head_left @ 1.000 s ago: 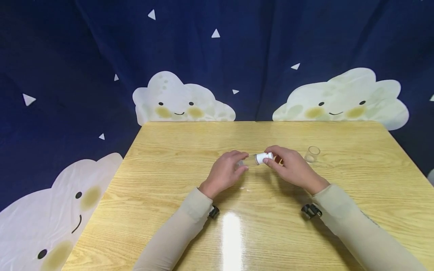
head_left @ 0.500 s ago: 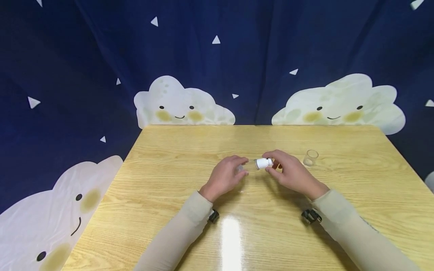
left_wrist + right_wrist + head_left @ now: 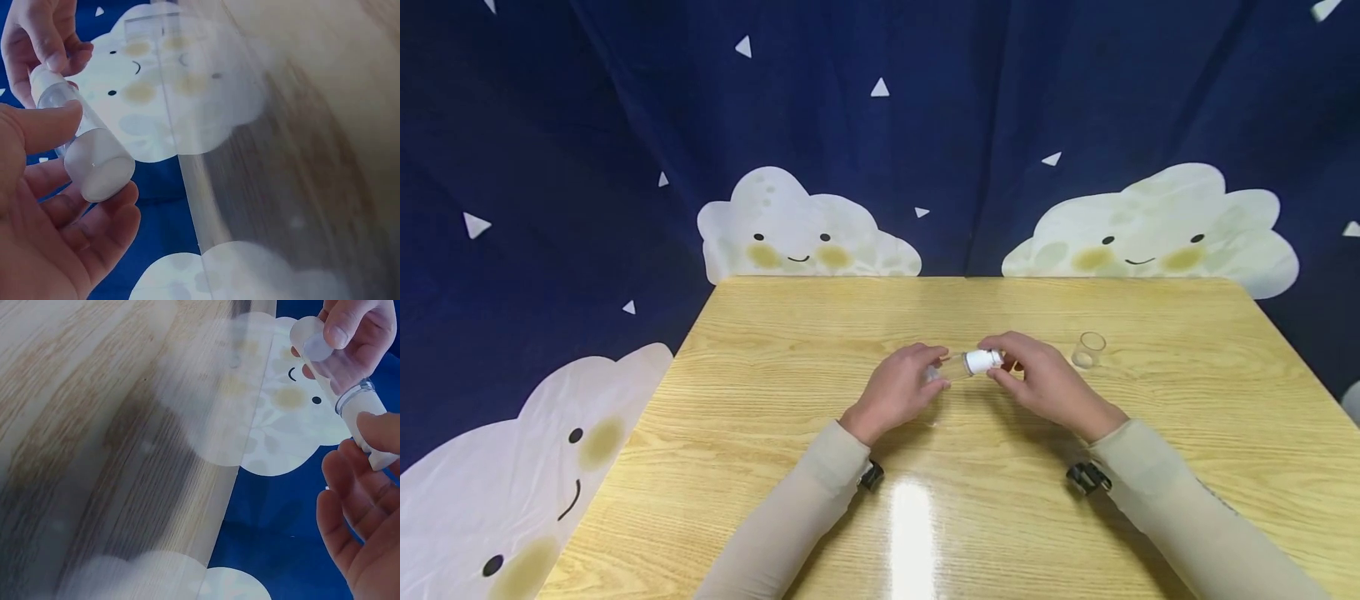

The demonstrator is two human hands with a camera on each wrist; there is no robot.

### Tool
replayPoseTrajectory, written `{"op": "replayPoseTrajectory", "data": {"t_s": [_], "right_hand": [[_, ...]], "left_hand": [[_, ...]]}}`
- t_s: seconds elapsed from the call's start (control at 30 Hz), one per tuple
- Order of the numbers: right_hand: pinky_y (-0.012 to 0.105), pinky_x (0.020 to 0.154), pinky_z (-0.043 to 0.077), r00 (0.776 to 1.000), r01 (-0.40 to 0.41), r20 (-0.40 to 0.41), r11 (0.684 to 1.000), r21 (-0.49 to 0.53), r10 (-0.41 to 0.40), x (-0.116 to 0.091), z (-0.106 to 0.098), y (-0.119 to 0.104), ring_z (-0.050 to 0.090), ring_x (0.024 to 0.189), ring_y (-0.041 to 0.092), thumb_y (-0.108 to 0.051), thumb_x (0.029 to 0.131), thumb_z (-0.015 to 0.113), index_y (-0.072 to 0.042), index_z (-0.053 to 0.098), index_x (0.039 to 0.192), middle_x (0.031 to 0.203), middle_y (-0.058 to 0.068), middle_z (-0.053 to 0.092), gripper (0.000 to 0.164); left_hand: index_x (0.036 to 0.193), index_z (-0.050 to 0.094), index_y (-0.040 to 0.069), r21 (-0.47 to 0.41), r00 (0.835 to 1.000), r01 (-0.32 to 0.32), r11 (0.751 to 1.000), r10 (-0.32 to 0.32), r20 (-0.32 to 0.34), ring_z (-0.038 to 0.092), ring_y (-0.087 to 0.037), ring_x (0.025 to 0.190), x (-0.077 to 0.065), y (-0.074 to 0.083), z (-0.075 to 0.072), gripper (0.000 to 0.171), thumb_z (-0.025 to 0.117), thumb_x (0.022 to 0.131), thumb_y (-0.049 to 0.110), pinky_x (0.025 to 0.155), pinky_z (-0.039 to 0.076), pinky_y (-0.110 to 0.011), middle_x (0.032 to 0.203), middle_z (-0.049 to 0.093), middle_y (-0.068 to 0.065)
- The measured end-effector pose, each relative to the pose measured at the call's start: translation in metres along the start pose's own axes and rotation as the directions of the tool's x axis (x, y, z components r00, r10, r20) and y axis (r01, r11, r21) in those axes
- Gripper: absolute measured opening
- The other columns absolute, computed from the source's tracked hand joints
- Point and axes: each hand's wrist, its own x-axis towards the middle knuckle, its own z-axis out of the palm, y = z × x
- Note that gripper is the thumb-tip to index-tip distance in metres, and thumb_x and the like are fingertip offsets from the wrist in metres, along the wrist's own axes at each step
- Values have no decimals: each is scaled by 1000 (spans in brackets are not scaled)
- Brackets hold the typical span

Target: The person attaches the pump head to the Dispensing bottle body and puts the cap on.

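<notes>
A small clear pump bottle [image 3: 953,367] with a white pump top [image 3: 981,362] lies sideways between my hands, raised over the table. My left hand [image 3: 895,387] holds the clear body near its base, thumb on one side and fingers on the other. In the left wrist view the pale, rounded bottom of the bottle [image 3: 100,165] faces the camera. With thumb and fingers, my right hand [image 3: 1048,379] pinches the white top's outer end. The right wrist view shows a shiny ring where the white top [image 3: 369,415] meets the clear body [image 3: 328,362].
Beyond my right hand, a clear cap [image 3: 1087,352] like a small cup stands on the wooden table [image 3: 775,333]. A dark blue curtain [image 3: 955,125] with printed clouds hangs behind the table's far edge.
The right hand's fingers have shifted on the white top, leaving more of it showing than a second ago. The left hand keeps its hold. The head view has tilted slightly.
</notes>
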Motion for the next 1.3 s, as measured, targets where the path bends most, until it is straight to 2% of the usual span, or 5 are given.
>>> {"op": "replayPoseTrajectory", "data": {"t_s": [0.3,0.67,0.87,1.03,1.3], "right_hand": [[30,65,52,1000,17,0,1000,-17,-17,0,-2,1,59,76,8,-13,87,75,-8,67,115,99,2,71,30],[29,65,52,999,-19,28,1000,7,19,3,-1,-4,60,75,10,-13,89,74,-8,67,117,103,4,72,29],[33,70,54,994,-76,80,997,25,74,1,-3,-6,63,81,14,-12,91,71,-7,60,128,113,8,70,39],[37,74,55,990,-116,86,993,22,114,-4,-10,-5,64,88,17,-15,91,71,-8,54,136,116,8,67,49],[42,74,56,993,-93,72,995,33,90,-9,-12,1,64,87,17,-10,92,68,-6,56,133,112,11,68,43]], "left_hand": [[128,66,12,23,1000,-10,1000,11,-21,66,-21,106,0,1,-3,40,74,90,24,89,55,-33,120,69,-6],[132,63,12,24,1000,-3,1000,3,9,65,-18,106,-3,-1,-3,42,71,93,25,88,55,-31,119,68,-4],[130,64,13,-2,1000,11,1000,-11,-12,64,-20,109,-3,-3,-2,41,72,92,24,91,54,-34,122,67,-5],[131,63,13,-6,999,30,1000,-30,-13,65,-19,106,-3,-3,-5,41,71,92,25,89,55,-33,121,67,-5],[131,63,12,1,1000,23,1000,-23,-15,65,-18,105,-3,-4,-5,41,71,92,25,90,55,-32,120,68,-5]]}}
